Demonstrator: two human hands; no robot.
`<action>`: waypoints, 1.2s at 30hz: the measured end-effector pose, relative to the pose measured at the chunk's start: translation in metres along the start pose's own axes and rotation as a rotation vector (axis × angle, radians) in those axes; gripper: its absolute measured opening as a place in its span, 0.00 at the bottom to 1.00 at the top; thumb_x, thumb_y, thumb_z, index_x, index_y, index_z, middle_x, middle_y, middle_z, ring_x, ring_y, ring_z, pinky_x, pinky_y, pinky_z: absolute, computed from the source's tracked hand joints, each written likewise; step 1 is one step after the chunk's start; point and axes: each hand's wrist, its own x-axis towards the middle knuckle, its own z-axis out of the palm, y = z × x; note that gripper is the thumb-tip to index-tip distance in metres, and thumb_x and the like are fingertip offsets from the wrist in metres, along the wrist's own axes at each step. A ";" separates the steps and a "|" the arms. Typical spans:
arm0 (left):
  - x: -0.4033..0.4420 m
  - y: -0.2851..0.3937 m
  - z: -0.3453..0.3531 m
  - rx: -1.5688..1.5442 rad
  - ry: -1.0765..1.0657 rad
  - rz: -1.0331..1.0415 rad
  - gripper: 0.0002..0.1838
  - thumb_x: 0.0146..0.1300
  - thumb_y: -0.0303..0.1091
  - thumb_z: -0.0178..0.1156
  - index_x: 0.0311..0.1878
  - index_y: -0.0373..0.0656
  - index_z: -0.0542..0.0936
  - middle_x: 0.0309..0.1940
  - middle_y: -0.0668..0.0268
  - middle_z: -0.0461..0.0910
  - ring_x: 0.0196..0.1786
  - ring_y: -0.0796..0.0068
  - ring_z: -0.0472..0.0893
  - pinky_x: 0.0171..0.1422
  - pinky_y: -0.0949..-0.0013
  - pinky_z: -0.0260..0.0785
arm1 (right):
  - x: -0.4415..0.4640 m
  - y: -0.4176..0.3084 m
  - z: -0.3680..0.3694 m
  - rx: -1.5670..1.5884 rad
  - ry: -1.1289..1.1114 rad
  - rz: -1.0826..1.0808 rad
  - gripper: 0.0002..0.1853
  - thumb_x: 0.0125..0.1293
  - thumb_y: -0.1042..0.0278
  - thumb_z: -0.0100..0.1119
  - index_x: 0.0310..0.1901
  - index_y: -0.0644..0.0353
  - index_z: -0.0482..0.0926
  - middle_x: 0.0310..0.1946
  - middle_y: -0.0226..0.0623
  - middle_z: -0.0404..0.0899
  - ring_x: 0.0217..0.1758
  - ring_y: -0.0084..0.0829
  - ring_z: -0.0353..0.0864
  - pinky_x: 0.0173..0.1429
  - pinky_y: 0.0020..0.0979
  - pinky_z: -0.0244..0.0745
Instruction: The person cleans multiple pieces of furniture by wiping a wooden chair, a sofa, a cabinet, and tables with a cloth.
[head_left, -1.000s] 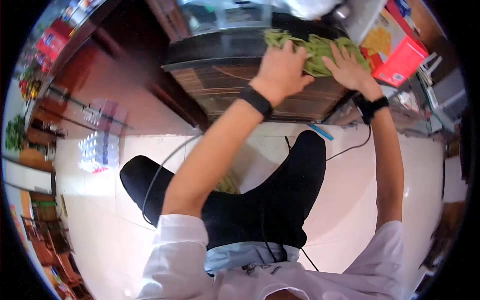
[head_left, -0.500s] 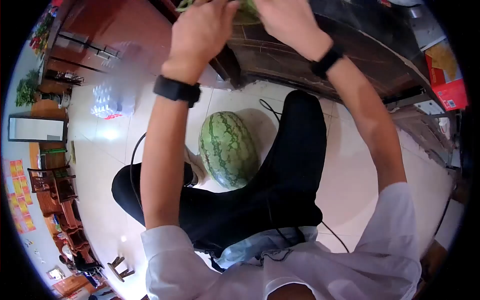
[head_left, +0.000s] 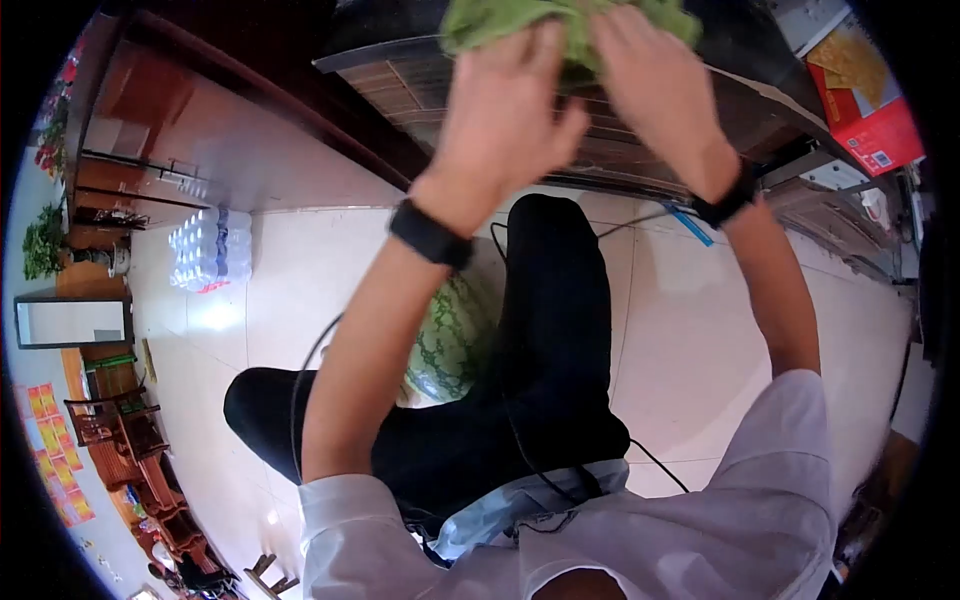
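A crumpled green cloth (head_left: 484, 22) lies on the dark top of a cabinet (head_left: 740, 45) at the upper edge of the view. My left hand (head_left: 508, 115) presses its fingers onto the cloth, thumb held out to the side. Close by on the right, my right hand (head_left: 665, 95) has its fingers closed on the same cloth; its fingertips are partly lost in the folds. Each wrist wears a black band. Below, a striped watermelon (head_left: 450, 340) rests on the floor between my legs, partly hidden by my left forearm.
A dark red wooden panel (head_left: 270, 110) stands at the upper left. Wrapped water bottles (head_left: 212, 250) sit on the tiled floor. A red box (head_left: 870, 115) is at the upper right. Black cables run around my legs, and a small stool (head_left: 270, 578) stands at lower left.
Both hands have moved to the right and slightly down in the view with the green cloth, which shows more now. My left forearm now covers part of the watermelon. The view has shifted.
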 end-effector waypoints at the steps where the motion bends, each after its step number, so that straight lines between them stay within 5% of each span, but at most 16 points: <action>1: 0.011 0.019 0.012 -0.058 0.012 0.013 0.37 0.57 0.43 0.68 0.66 0.31 0.72 0.57 0.46 0.78 0.61 0.47 0.77 0.67 0.50 0.66 | -0.019 0.021 0.000 -0.120 0.151 -0.003 0.31 0.66 0.72 0.54 0.73 0.55 0.68 0.55 0.39 0.78 0.59 0.38 0.81 0.59 0.37 0.79; 4: 0.041 0.069 0.049 -0.208 0.076 0.027 0.37 0.54 0.45 0.69 0.65 0.35 0.74 0.55 0.50 0.78 0.62 0.51 0.76 0.70 0.52 0.64 | -0.069 0.087 -0.009 -0.186 0.114 0.028 0.39 0.60 0.70 0.65 0.75 0.52 0.66 0.64 0.42 0.75 0.69 0.43 0.75 0.65 0.41 0.75; 8: 0.076 0.100 0.078 -0.197 -0.061 -0.017 0.39 0.52 0.48 0.70 0.65 0.38 0.73 0.55 0.53 0.78 0.64 0.53 0.76 0.75 0.51 0.58 | -0.102 0.116 -0.028 -0.202 0.011 0.142 0.38 0.66 0.68 0.63 0.77 0.54 0.62 0.69 0.46 0.71 0.74 0.48 0.68 0.69 0.48 0.70; 10: 0.080 0.108 0.080 -0.078 -0.080 -0.042 0.39 0.53 0.47 0.71 0.66 0.39 0.73 0.55 0.55 0.79 0.64 0.55 0.76 0.77 0.51 0.56 | -0.104 0.116 -0.026 -0.203 -0.041 0.182 0.38 0.68 0.66 0.62 0.78 0.54 0.60 0.70 0.47 0.69 0.77 0.50 0.65 0.71 0.51 0.68; 13: 0.074 0.108 0.083 -0.054 -0.041 -0.042 0.37 0.55 0.43 0.71 0.68 0.42 0.73 0.56 0.59 0.79 0.66 0.60 0.75 0.79 0.54 0.54 | -0.099 0.101 -0.011 -0.198 0.025 0.264 0.42 0.68 0.60 0.64 0.79 0.60 0.55 0.74 0.53 0.60 0.84 0.61 0.45 0.76 0.62 0.56; 18: 0.044 0.082 0.075 0.085 0.100 -0.087 0.31 0.60 0.38 0.66 0.68 0.42 0.74 0.57 0.63 0.80 0.66 0.64 0.76 0.79 0.56 0.56 | -0.067 0.061 0.006 -0.170 -0.004 0.156 0.45 0.65 0.59 0.68 0.77 0.69 0.55 0.73 0.59 0.60 0.84 0.64 0.44 0.75 0.64 0.55; 22: -0.012 0.012 0.035 0.162 0.117 -0.172 0.34 0.58 0.37 0.68 0.68 0.38 0.72 0.58 0.56 0.79 0.60 0.59 0.80 0.73 0.54 0.65 | -0.016 -0.008 0.026 -0.128 0.163 0.006 0.45 0.63 0.58 0.68 0.78 0.60 0.58 0.72 0.57 0.63 0.82 0.64 0.49 0.74 0.63 0.57; 24: -0.036 -0.025 0.029 0.136 0.204 -0.208 0.29 0.62 0.39 0.63 0.67 0.41 0.77 0.52 0.59 0.83 0.57 0.55 0.82 0.73 0.55 0.68 | 0.010 -0.053 0.033 -0.211 0.155 0.004 0.39 0.64 0.60 0.66 0.76 0.55 0.64 0.68 0.51 0.71 0.79 0.52 0.60 0.72 0.55 0.64; 27: -0.072 -0.066 0.009 0.243 -0.063 -0.445 0.35 0.61 0.41 0.63 0.71 0.38 0.70 0.64 0.49 0.75 0.67 0.48 0.75 0.75 0.51 0.62 | 0.048 -0.112 0.037 -0.172 0.299 -0.162 0.29 0.63 0.59 0.63 0.62 0.68 0.78 0.55 0.55 0.79 0.67 0.58 0.72 0.67 0.52 0.71; 28: -0.082 -0.077 0.007 0.301 0.014 -0.410 0.37 0.57 0.38 0.69 0.69 0.34 0.69 0.59 0.47 0.76 0.60 0.49 0.78 0.68 0.50 0.69 | 0.056 -0.125 0.048 -0.019 0.224 -0.179 0.31 0.64 0.56 0.64 0.64 0.68 0.77 0.56 0.57 0.79 0.70 0.62 0.69 0.70 0.57 0.67; 30: -0.105 -0.098 0.006 0.265 0.039 -0.379 0.32 0.61 0.39 0.65 0.67 0.37 0.70 0.60 0.50 0.76 0.59 0.52 0.78 0.69 0.51 0.68 | 0.066 -0.139 0.093 0.025 0.451 -0.331 0.30 0.66 0.63 0.62 0.71 0.53 0.72 0.58 0.40 0.80 0.68 0.39 0.75 0.67 0.44 0.70; 32: -0.124 -0.115 0.015 0.255 -0.014 -0.316 0.35 0.57 0.38 0.68 0.65 0.31 0.68 0.61 0.42 0.73 0.58 0.42 0.75 0.61 0.49 0.69 | 0.055 -0.155 0.126 0.126 0.291 -0.308 0.23 0.67 0.65 0.59 0.64 0.50 0.78 0.51 0.32 0.84 0.55 0.31 0.83 0.63 0.36 0.73; 36: -0.132 -0.092 0.060 0.113 -0.100 -0.392 0.38 0.57 0.40 0.70 0.66 0.30 0.67 0.57 0.42 0.72 0.56 0.40 0.74 0.60 0.47 0.67 | 0.035 -0.134 0.140 0.119 0.316 -0.302 0.17 0.65 0.66 0.61 0.55 0.49 0.83 0.47 0.33 0.86 0.53 0.35 0.85 0.62 0.37 0.76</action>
